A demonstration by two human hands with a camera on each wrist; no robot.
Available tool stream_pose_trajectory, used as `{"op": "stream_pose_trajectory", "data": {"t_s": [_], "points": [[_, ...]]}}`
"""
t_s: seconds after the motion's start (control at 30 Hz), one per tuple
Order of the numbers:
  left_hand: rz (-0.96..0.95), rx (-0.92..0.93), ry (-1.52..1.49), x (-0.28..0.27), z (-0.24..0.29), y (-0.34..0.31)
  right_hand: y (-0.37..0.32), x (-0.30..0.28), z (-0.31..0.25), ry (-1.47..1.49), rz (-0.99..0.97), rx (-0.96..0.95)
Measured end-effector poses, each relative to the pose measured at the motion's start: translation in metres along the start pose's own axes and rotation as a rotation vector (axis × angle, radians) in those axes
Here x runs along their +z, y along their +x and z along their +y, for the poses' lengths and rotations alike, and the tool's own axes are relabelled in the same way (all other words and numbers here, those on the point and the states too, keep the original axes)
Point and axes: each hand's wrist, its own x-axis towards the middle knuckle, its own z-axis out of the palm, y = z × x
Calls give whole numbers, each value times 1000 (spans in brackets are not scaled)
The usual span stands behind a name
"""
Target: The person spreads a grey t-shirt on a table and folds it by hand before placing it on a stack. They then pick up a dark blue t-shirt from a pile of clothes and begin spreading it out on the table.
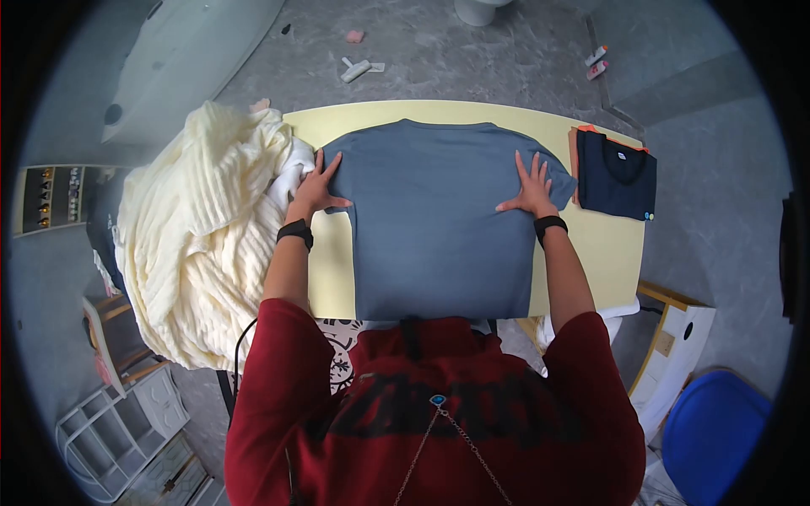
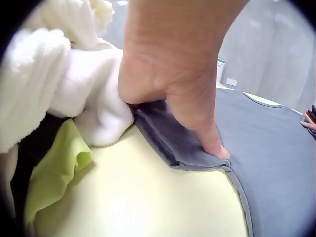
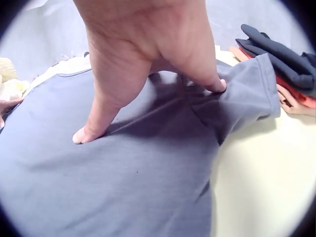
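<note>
A grey-blue T-shirt (image 1: 439, 219) lies spread out on a pale yellow table (image 1: 332, 274), its neckline toward the far edge and its hem near the person. My left hand (image 1: 315, 187) rests on the sleeve at the left with fingers spread; in the left wrist view its thumb (image 2: 215, 143) touches the seam under the sleeve. On the right, my other hand (image 1: 535, 187) presses the cloth beside the right sleeve (image 3: 252, 94), fingers and thumb apart. Small creases run through the fabric around this hand in the right wrist view.
A heaped cream blanket (image 1: 194, 228) covers the table's left end and hangs over its edge. Folded dark and orange clothes (image 1: 618, 177) are stacked at the far right. A lime-green cloth (image 2: 57, 170) pokes out beneath the white fabric. A blue stool seat (image 1: 717, 434) stands lower right.
</note>
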Motion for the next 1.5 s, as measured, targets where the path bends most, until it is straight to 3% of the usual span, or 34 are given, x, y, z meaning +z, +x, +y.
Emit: {"op": "stream_pose_trajectory", "data": {"t_s": [0.3,0.4,0.47,0.53,0.6,0.63,0.7,0.77,0.87,0.97,1.13,1.2,1.23,1.3,1.5], "points": [[105,-15,9,-10,-2,17,20,-17,-7,-57,-30,43],[133,15,-54,-1,-6,20,16,-15,2,-85,32,25],[157,37,-144,4,-4,23,14,-16,4,-81,172,-103],[405,115,-231,16,10,27,13,-16,4,-60,246,-147],[310,90,-144,6,48,10,9,-15,5,-36,318,-187],[215,65,-57,4,63,2,6,-15,6,-8,318,-112],[181,81,-113,10,70,0,1,-11,14,15,319,-31],[31,-15,76,11,70,0,-1,3,37,111,327,43],[40,-15,49,10,65,2,-9,9,63,155,338,-73],[18,-17,60,7,66,2,-7,-3,72,217,298,-50],[10,-19,70,7,66,2,-6,-1,87,269,543,-70],[13,-24,71,8,66,2,-19,0,80,338,638,110],[11,-19,69,8,65,1,-21,2,77,335,640,114],[15,-22,75,9,65,2,-22,10,79,305,639,411],[6,-34,72,8,66,2,-4,10,102,544,487,468]]}}
